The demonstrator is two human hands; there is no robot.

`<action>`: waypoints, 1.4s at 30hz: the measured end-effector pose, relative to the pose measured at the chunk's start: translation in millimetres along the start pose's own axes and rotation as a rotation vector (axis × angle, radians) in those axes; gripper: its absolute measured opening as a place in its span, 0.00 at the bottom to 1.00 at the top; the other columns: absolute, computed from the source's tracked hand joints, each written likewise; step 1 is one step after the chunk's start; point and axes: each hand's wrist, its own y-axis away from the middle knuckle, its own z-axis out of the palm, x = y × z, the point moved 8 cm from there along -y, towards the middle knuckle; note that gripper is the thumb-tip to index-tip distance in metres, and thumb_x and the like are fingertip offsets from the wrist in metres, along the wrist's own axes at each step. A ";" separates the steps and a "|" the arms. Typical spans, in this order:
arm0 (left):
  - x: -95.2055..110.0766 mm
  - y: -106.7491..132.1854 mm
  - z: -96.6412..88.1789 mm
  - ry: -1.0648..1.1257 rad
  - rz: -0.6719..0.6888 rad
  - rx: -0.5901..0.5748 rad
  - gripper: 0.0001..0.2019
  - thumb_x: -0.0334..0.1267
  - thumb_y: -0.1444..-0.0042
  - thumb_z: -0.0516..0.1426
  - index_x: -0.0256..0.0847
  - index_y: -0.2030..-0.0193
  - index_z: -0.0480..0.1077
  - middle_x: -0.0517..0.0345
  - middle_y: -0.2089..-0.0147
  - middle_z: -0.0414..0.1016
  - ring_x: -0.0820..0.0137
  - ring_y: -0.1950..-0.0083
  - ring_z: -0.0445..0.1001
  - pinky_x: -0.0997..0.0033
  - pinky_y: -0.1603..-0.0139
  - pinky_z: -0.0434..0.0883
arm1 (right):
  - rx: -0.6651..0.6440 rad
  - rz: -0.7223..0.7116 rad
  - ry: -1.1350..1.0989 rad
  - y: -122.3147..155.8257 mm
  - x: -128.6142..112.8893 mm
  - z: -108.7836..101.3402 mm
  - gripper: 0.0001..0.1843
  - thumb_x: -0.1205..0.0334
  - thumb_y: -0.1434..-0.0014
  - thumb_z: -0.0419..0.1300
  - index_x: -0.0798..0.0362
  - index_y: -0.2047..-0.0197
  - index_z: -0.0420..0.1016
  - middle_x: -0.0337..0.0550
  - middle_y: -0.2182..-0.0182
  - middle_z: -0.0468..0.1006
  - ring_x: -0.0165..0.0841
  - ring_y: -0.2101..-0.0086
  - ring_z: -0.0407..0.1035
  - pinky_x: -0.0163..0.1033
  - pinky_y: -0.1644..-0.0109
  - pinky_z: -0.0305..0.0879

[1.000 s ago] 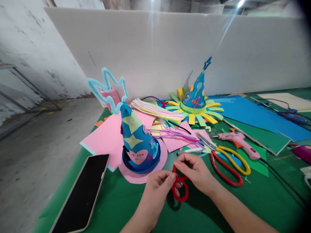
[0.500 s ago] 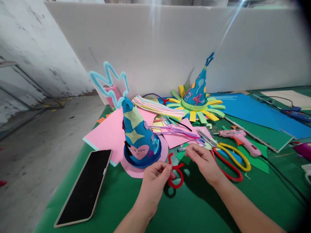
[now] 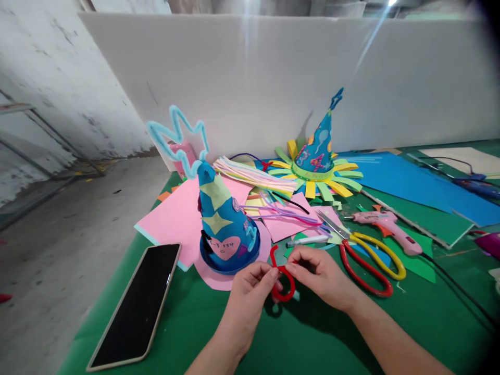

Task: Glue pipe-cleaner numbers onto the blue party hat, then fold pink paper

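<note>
Between my hands is a red pipe cleaner [image 3: 289, 291], bent into a loop with a curled free end sticking up. My left hand [image 3: 253, 291] pinches it at its left side. The thumb and fingers of my right hand [image 3: 322, 276] close on its right end. Just behind my left hand stands a blue cone hat [image 3: 219, 200] with pale green stars, a pink heart and a light-blue pipe-cleaner star [image 3: 201, 130] on top. Scissors [image 3: 365, 265] with red and yellow handles lie to the right of my right hand. Behind that hand is a pen [image 3: 308, 240].
A phone [image 3: 136, 307] lies at the left front. A pink glue gun [image 3: 386, 226] with a trailing cord is at right. Behind are a bundle of pipe cleaners [image 3: 255, 177], pink paper [image 3: 167, 216], another blue cone hat [image 3: 316, 148] with a fringed brim, and a white board [image 3: 250, 78].
My right hand has moved left and down and now grips the right end of the red pipe cleaner. My left hand has stayed nearly in place.
</note>
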 end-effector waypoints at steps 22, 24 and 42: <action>1.1 -1.3 -4.5 0.010 0.031 0.027 0.07 0.39 0.51 0.57 0.36 0.73 0.69 0.60 0.77 0.70 0.77 0.77 0.65 0.77 0.74 0.61 | 0.395 0.254 1.030 86.7 64.8 -153.8 0.17 0.60 0.49 0.52 0.55 0.54 0.65 0.56 0.56 0.69 0.45 0.58 0.67 0.45 0.61 0.64; 0.8 -0.9 -2.4 0.030 0.022 0.009 0.07 0.38 0.52 0.58 0.36 0.73 0.68 0.59 0.76 0.70 0.77 0.77 0.65 0.76 0.74 0.62 | 0.367 0.303 1.011 91.4 75.9 -157.9 0.17 0.63 0.48 0.52 0.57 0.54 0.64 0.58 0.60 0.72 0.44 0.63 0.70 0.42 0.65 0.64; -5.7 0.7 4.8 0.230 -0.049 -0.052 0.07 0.36 0.54 0.61 0.36 0.76 0.69 0.64 0.79 0.62 0.81 0.77 0.56 0.79 0.73 0.56 | 0.398 0.356 0.654 108.2 64.1 -154.7 0.21 0.49 0.43 0.44 0.53 0.52 0.61 0.49 0.55 0.71 0.40 0.58 0.68 0.37 0.58 0.66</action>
